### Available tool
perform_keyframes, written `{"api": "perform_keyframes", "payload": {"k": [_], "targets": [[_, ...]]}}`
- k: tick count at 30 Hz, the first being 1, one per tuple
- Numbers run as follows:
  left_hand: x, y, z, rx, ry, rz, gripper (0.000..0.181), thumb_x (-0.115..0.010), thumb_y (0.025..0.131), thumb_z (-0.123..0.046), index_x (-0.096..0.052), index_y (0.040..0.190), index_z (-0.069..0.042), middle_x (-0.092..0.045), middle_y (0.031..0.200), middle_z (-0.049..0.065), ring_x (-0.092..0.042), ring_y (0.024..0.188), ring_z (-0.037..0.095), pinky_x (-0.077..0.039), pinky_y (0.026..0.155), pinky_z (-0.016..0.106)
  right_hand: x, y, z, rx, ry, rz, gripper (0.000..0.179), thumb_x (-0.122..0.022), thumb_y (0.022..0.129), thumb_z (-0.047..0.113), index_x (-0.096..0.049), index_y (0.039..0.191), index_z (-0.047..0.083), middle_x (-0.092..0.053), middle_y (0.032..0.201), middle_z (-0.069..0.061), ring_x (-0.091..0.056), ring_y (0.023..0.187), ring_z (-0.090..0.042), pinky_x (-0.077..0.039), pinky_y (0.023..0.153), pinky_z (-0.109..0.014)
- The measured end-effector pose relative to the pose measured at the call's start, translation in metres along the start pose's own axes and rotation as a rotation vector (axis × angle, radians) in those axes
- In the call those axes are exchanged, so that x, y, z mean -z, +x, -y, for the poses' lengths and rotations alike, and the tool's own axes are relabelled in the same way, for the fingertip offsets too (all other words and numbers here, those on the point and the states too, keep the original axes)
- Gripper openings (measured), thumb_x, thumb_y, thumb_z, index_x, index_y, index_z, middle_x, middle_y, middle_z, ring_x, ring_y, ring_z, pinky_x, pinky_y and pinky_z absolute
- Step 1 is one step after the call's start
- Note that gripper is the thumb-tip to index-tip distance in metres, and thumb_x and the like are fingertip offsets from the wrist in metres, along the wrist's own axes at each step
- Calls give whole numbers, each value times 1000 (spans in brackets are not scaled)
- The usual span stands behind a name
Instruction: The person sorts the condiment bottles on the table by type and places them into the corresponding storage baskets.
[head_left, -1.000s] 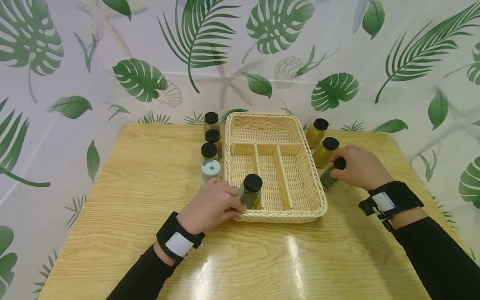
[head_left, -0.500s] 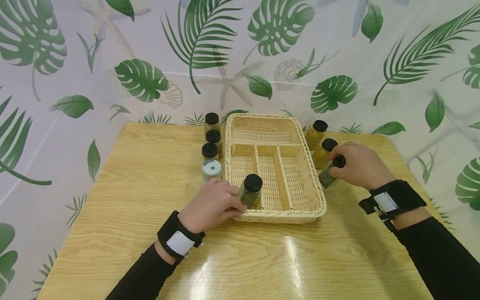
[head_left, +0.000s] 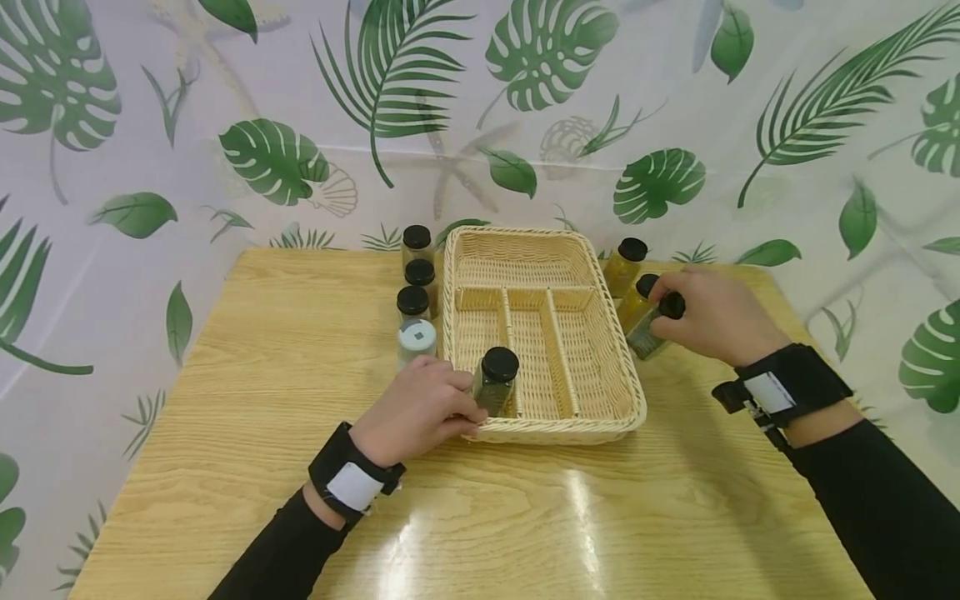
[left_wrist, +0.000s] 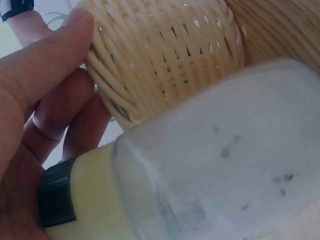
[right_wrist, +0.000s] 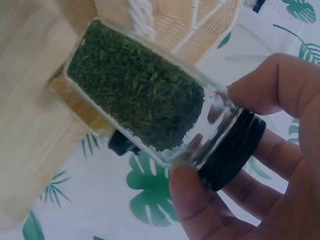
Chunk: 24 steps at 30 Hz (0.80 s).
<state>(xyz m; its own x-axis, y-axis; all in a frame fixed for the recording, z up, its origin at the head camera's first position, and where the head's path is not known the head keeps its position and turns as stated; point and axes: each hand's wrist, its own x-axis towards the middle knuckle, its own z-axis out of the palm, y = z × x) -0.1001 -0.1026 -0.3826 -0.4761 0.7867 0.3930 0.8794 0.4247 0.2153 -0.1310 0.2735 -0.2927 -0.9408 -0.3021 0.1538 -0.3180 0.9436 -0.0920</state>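
Observation:
My right hand (head_left: 716, 317) pinches a spice jar of dried green herbs (right_wrist: 137, 90) near its black lid, fingers and thumb at the neck. The jar is tilted, just right of the wicker basket (head_left: 600, 427). My left hand (head_left: 422, 408) grips the basket's front-left rim, with the thumb outside the wall in the left wrist view. Inside that corner stands a black-lidded jar (head_left: 495, 383) with dark contents; whether my left fingers touch it, I cannot tell. A jar with whitish contents (left_wrist: 225, 160) and a pale lid stands close to my left palm, outside the basket.
Several jars line the basket's left side, among them a black-lidded jar (head_left: 413, 302). To the right are two yellow spice jars, the farther yellow jar (head_left: 624, 268) and the nearer yellow jar (head_left: 636, 307). Dividers split the basket. A leaf-patterned cloth (head_left: 300, 83) hangs behind the wooden table (head_left: 285, 350).
My right hand has raised the herb jar slightly, away from me, so it now overlaps more of the nearer yellow jar. My left hand keeps its grip on the basket rim.

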Motion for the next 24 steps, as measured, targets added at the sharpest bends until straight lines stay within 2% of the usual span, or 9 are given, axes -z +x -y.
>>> {"api": "perform_keyframes", "payload": {"k": [6, 24], "targets": [[-1, -1, 2, -3, 1, 2, 12, -76, 76, -34, -76, 87, -29, -48, 74, -15, -50, 76, 8, -38, 77, 32, 9, 8, 9, 42, -6, -53, 23, -69, 72, 20, -66, 94, 11, -58, 85, -4, -47, 64, -19, -40, 56, -37], [1, 0, 1, -6, 27, 13, 11, -75, 78, -36, -76, 87, -31, -49, 74, -15, -47, 75, 7, -37, 77, 32, 17, 28, 48, 99, 29, -53, 22, -70, 72, 21, -66, 93, 16, -56, 87, -2, -47, 69, -19, -40, 58, -35]]}}
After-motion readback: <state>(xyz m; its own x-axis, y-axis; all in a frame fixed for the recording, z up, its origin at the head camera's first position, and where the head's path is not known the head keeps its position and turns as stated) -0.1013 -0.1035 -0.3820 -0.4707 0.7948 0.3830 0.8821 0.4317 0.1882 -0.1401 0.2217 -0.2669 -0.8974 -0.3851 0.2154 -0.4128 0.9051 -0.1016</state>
